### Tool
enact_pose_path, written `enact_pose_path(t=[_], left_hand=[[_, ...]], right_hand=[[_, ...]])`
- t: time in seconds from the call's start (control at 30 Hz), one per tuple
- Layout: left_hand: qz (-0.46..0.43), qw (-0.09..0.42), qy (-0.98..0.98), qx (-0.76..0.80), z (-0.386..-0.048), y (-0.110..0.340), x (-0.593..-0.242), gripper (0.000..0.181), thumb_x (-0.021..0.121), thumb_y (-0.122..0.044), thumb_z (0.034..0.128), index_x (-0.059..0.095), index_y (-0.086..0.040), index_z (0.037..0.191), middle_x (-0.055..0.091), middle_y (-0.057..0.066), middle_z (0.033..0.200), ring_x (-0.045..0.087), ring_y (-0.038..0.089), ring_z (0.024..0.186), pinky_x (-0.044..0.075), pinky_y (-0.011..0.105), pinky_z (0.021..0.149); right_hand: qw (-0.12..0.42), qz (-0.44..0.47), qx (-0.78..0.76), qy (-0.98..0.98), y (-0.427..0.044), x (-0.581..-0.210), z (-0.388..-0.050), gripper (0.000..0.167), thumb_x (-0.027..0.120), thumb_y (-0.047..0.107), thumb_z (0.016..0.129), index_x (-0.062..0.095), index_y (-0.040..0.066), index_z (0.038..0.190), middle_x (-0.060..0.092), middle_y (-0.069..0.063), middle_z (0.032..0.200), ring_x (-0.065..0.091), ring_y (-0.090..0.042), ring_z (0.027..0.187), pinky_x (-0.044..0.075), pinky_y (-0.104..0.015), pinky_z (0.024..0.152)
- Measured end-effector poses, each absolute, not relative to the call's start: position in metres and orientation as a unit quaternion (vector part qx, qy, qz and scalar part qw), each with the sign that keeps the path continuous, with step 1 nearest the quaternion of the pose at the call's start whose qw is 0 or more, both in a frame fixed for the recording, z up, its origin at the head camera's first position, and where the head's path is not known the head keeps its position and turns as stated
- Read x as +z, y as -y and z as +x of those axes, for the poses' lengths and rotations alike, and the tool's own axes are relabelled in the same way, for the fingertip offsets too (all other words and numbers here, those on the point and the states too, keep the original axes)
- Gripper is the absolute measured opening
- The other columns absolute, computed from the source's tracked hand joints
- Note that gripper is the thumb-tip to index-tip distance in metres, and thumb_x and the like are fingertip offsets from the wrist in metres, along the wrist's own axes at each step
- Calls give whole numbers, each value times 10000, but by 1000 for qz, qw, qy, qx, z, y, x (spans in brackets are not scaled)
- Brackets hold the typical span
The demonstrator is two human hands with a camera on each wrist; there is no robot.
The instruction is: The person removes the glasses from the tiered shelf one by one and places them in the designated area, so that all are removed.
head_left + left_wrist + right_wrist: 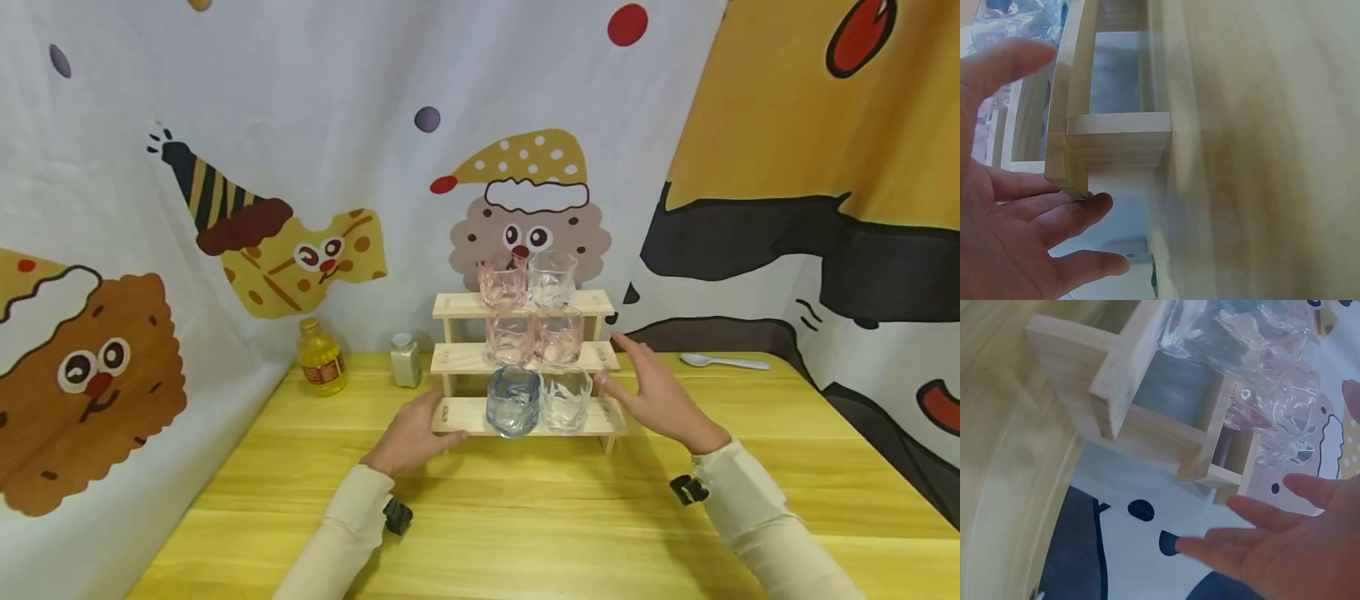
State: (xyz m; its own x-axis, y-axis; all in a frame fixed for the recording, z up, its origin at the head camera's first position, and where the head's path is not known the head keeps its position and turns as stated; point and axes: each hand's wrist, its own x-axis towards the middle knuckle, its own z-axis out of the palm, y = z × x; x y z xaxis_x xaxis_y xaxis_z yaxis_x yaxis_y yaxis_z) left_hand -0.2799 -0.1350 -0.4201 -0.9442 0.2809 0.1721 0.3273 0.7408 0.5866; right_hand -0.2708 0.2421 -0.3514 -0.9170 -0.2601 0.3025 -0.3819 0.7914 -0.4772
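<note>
A three-step wooden display rack [459,358] stands on the table with drinking glasses in pairs. On the bottom step are a blue glass [513,402] and a clear glass [566,402]; two pink glasses [511,337] share the middle; another pink glass [502,282] and a clear one [552,281] stand on top. My left hand [408,435] is at the bottom step's left end, thumb by its front edge; in the left wrist view its spread fingers [1079,219] meet the step's end. Beside the rack's right side, my right hand [663,402] holds nothing, fingers extended.
Left of the rack are a bottle of yellow oil [322,358] and a small glass jar [406,362] with a pale filling. A white spoon [724,362] lies to the right. Behind the wooden table [525,517] hangs a cartoon-printed cloth [360,158].
</note>
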Motion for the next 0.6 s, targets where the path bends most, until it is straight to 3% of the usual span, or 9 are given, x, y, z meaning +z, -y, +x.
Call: enact_pose_path(t=[0.37,0.6], left_hand=[[-129,16,930,-343,-288,138,-419,831,844,-405,801,508,4,1441,564,215,1445,539,381,1330,455,508,1087],[-125,15,934,-335,-288,138,-417,801,853,-396,793,535,-24,1427,590,200,1419,553,369,1312,464,505,1075]], right_hand=[[107,166,332,922,-237,-316,-300,754,581,408,1014,231,75,1593,387,-281,1561,488,-477,1340,440,-615,1051],[83,183,312,929,-227,-283,-325,776,600,348,1010,175,95,1608,328,-290,1589,319,-500,1457,374,-653,1097]])
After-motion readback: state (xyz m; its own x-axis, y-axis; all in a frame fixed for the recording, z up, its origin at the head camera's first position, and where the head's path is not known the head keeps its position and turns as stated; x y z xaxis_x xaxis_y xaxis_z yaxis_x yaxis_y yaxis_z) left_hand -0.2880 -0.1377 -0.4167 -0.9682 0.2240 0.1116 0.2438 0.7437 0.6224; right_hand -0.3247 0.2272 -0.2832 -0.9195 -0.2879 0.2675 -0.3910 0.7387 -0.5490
